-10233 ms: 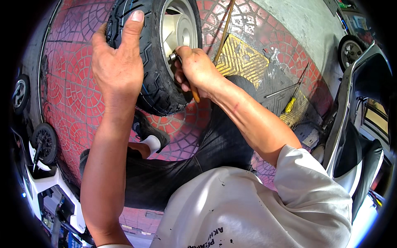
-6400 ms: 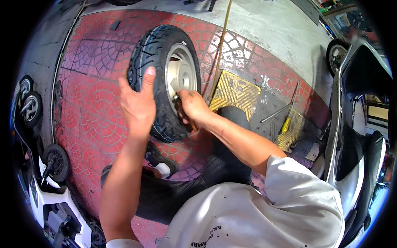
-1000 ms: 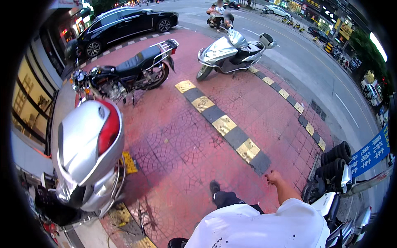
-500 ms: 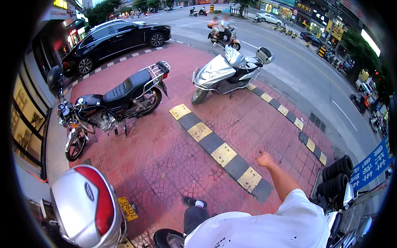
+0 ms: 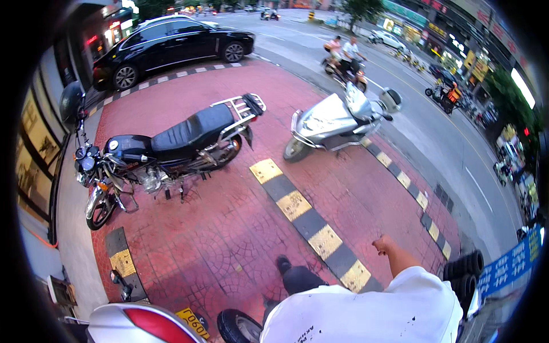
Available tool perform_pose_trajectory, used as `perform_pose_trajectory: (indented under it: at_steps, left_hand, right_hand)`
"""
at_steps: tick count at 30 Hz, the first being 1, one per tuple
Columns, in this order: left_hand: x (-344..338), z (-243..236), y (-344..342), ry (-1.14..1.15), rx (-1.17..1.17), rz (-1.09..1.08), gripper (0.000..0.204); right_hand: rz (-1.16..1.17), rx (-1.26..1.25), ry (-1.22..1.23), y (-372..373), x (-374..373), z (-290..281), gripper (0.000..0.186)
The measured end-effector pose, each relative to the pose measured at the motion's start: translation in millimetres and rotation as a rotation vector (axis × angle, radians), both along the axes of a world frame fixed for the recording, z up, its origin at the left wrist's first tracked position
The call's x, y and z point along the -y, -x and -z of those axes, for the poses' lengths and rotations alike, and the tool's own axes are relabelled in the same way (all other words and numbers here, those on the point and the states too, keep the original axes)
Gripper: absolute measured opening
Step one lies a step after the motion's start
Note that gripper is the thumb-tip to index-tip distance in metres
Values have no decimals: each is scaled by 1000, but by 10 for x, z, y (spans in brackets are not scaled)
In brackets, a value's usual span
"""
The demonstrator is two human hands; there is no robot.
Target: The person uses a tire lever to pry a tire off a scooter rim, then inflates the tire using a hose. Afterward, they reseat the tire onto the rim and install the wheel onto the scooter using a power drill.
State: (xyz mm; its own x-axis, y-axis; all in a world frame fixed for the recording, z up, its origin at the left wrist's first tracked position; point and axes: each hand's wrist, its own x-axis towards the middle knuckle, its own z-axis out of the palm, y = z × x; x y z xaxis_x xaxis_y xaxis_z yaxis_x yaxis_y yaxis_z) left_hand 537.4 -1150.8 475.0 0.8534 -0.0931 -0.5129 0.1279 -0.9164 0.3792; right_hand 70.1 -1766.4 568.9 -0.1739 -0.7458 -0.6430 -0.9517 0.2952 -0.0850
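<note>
My right hand (image 5: pixel 386 246) swings out ahead of my white shirt, above the red paving. Its fingers look loosely curled in, and I see nothing in them. Close by it runs a black-and-yellow rubber speed bump (image 5: pixel 326 242). My left hand is out of sight. At my left side, against the lower edge, a small wheel with a black tyre (image 5: pixel 230 326) shows in part; what supports it is hidden. One dark-trousered leg and shoe (image 5: pixel 284 264) of mine reach forward.
Ahead on the left stands a black motorcycle (image 5: pixel 171 143); ahead on the right, a silver scooter (image 5: pixel 334 123). A silver-and-red scooter (image 5: pixel 126 326) is near my left. Stacked tyres (image 5: pixel 463 271) stand right. A black car (image 5: pixel 177 48) is parked beyond, beside a road with riders.
I have walked forward, and the near silver-and-red scooter has slid down in view. The small wheel keeps its place beside me. My legs have moved in stride; riders on the road have moved.
</note>
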Motion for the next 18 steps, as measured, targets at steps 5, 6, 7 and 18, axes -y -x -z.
perform_pose_trajectory:
  at_steps: [5, 6, 7, 18]
  left_hand:
    - [22, 87, 255, -91, -51, -343, 140]
    - [28, 71, 448, -125, -71, -422, 140]
    - [69, 73, 621, -148, -84, -497, 140]
    - [1280, -411, 715, -253, -359, -1047, 141]
  right_hand:
    - [-141, 117, 70, -1617, 1279, 444, 47]
    - [-165, 172, 65, -1947, 1444, 550, 48]
    - [-374, 198, 35, -2436, 1708, 670, 51]
    - [-1594, 497, -96, -8287, 117, 1484, 67]
